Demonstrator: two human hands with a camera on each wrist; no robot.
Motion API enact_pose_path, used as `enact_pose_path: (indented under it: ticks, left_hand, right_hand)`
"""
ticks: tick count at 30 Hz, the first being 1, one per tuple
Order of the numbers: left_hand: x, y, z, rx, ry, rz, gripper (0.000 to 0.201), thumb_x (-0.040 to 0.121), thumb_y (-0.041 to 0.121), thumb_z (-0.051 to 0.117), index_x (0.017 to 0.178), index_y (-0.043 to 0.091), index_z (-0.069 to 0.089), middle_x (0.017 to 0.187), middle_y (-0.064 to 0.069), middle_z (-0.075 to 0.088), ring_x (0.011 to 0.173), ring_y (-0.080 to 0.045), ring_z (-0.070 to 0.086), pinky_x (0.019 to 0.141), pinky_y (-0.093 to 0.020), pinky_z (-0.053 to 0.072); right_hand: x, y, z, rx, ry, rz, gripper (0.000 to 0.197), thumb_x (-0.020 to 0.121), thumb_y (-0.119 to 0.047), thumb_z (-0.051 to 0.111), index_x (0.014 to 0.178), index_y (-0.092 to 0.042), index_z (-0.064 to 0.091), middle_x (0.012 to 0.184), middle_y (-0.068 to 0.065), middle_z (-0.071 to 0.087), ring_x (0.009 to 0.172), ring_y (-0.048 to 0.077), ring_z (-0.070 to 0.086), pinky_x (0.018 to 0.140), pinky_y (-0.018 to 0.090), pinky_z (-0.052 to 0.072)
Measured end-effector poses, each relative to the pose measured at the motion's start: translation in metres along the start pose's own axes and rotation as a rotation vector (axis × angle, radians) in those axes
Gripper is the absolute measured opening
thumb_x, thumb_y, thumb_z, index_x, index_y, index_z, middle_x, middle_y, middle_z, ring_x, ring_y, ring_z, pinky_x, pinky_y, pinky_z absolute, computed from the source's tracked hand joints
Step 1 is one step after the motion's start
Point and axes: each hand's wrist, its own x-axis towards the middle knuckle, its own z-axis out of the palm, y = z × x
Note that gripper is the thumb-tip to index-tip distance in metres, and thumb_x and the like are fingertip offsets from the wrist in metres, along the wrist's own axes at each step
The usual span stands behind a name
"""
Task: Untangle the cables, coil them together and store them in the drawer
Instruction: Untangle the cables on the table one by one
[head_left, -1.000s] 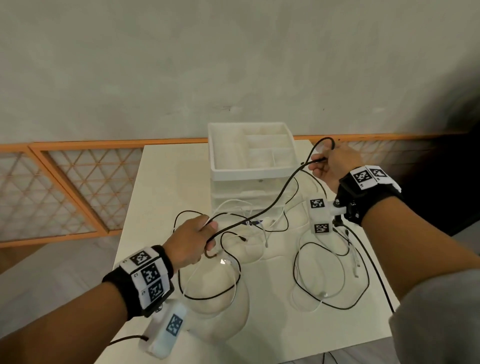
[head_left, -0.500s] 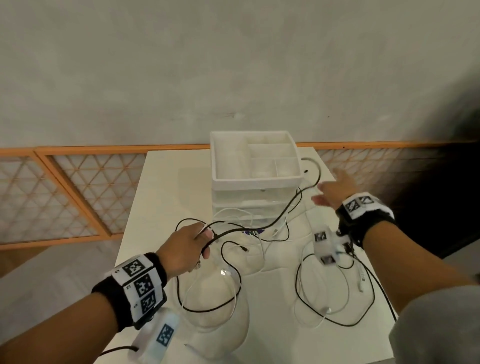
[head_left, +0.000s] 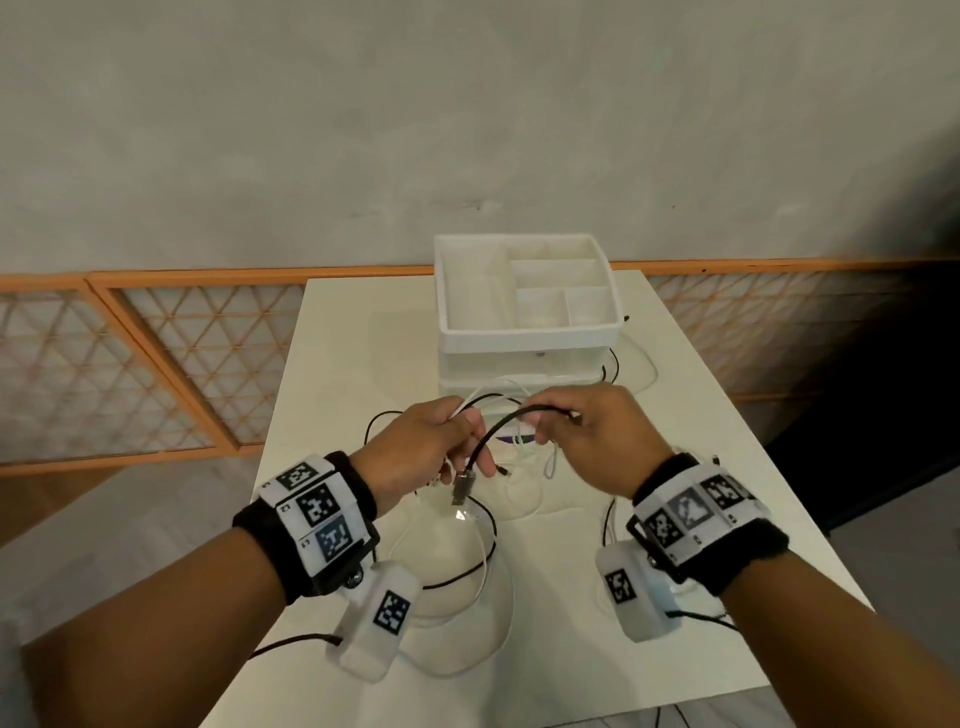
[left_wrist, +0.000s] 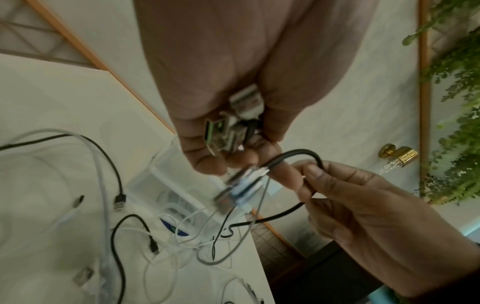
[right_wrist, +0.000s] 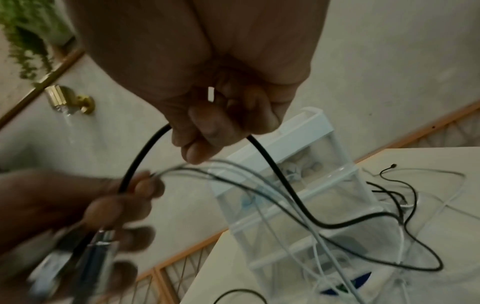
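Observation:
Both hands meet above the middle of the table, just in front of the white drawer unit (head_left: 530, 335). My left hand (head_left: 475, 441) grips a bundle of cable ends, black and white. A metal USB plug (head_left: 460, 488) hangs below its fingers. Several plugs (left_wrist: 233, 131) bunch in its palm in the left wrist view. My right hand (head_left: 545, 421) pinches the thick black cable (head_left: 506, 423) a short way from the left hand. The cable arches between them and trails to the table (right_wrist: 363, 222). More black and white cables (head_left: 467, 566) lie looped on the table.
The white table (head_left: 358, 338) stands against a grey wall with orange lattice panels (head_left: 156, 364) on both sides. The drawer unit's top tray has empty compartments. Loose cable ends (left_wrist: 119, 201) lie on the tabletop. To the right, the table drops to a dark floor.
My right hand let go of the cable beside the drawer unit, swung left and now pinches the black cable close to my left hand. My left hand has lifted slightly with the cable ends.

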Motion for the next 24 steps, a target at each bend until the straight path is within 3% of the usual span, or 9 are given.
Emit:
enact_pose_path:
  ticks: [2,4,6,10,12,15,19,22,24]
  left_hand:
    - [-0.003,-0.005,0.000,-0.025,-0.027,0.006,0.028,0.105,0.030,0.041,0.086,0.012,0.052,0.079,-0.009,0.074,0.060,-0.020,0.049,0.055,-0.024,0.036]
    - [-0.005,-0.008,0.001,-0.057,-0.045,0.004,0.028,0.105,0.031,0.041,0.087,0.013,0.053,0.074,-0.009,0.071,0.068,-0.023,0.054,0.061,-0.030,0.042]
    - [-0.007,-0.008,0.004,-0.106,-0.073,-0.005,0.029,0.105,0.031,0.040,0.089,0.011,0.053,0.067,-0.008,0.061,0.066,-0.026,0.058,0.067,-0.035,0.049]
    - [-0.009,-0.003,0.005,-0.027,-0.085,0.014,0.034,0.104,0.038,0.040,0.087,0.012,0.053,0.059,0.000,0.043,0.046,-0.014,0.037,0.047,-0.025,0.038]
    - [-0.011,0.001,0.005,0.042,-0.091,0.020,0.035,0.100,0.041,0.047,0.083,0.012,0.050,0.058,0.004,0.042,0.046,-0.011,0.032,0.043,-0.022,0.030]
    - [-0.016,0.008,0.002,0.192,-0.087,0.115,0.036,0.097,0.040,0.054,0.075,0.011,0.050,0.056,0.008,0.042,0.044,-0.007,0.034,0.042,-0.015,0.029]
    - [-0.025,0.026,-0.016,0.228,-0.009,0.298,0.044,0.096,0.036,0.056,0.069,0.002,0.049,0.058,0.000,0.043,0.046,-0.007,0.035,0.045,-0.012,0.032]
    - [-0.029,0.024,-0.031,0.296,-0.120,0.272,0.037,0.096,0.035,0.055,0.072,0.009,0.062,0.055,0.007,0.050,0.048,-0.008,0.040,0.048,-0.017,0.036]
    - [-0.026,0.004,-0.034,0.375,-0.209,0.188,0.028,0.100,0.027,0.053,0.078,0.015,0.066,0.060,0.007,0.062,0.049,-0.009,0.046,0.053,-0.022,0.042]
  right_hand:
    - [0.002,0.001,-0.011,0.027,0.006,0.062,0.014,0.093,-0.019,0.065,0.097,-0.021,0.079,0.075,-0.007,0.074,0.073,0.007,0.068,0.068,0.016,0.051]
    - [0.002,0.002,-0.015,-0.016,0.013,0.083,0.014,0.093,-0.025,0.066,0.100,-0.025,0.079,0.082,-0.010,0.074,0.077,-0.001,0.065,0.068,0.007,0.043]
    - [0.004,0.003,-0.015,-0.111,0.047,0.081,0.017,0.092,-0.029,0.067,0.106,-0.030,0.077,0.091,-0.007,0.068,0.083,0.003,0.059,0.070,0.007,0.037]
    - [0.003,-0.006,-0.008,-0.178,-0.007,0.092,0.040,0.088,-0.030,0.070,0.125,-0.043,0.063,0.089,-0.007,0.047,0.076,0.002,0.048,0.072,0.015,0.037]
    - [0.001,-0.011,-0.002,-0.145,-0.078,0.052,0.035,0.084,-0.021,0.072,0.114,-0.039,0.068,0.079,-0.014,0.048,0.066,-0.001,0.047,0.068,0.016,0.037]
    - [0.000,-0.009,0.009,-0.169,-0.226,0.038,0.006,0.085,-0.022,0.071,0.083,-0.027,0.070,0.060,-0.018,0.058,0.059,0.000,0.053,0.062,0.017,0.039]
    - [0.006,0.034,0.011,-0.461,-0.375,0.307,0.031,0.091,-0.037,0.063,0.065,-0.022,0.056,0.069,-0.003,0.059,0.076,0.021,0.059,0.067,0.027,0.044]
    - [0.016,0.067,-0.013,-0.499,-0.303,0.453,0.027,0.093,-0.033,0.061,0.073,-0.016,0.063,0.076,0.005,0.066,0.083,0.029,0.066,0.071,0.031,0.051]
    - [0.029,0.077,-0.031,-0.513,-0.119,0.438,0.015,0.092,-0.027,0.063,0.081,-0.019,0.069,0.087,0.006,0.069,0.091,0.030,0.068,0.074,0.027,0.047]
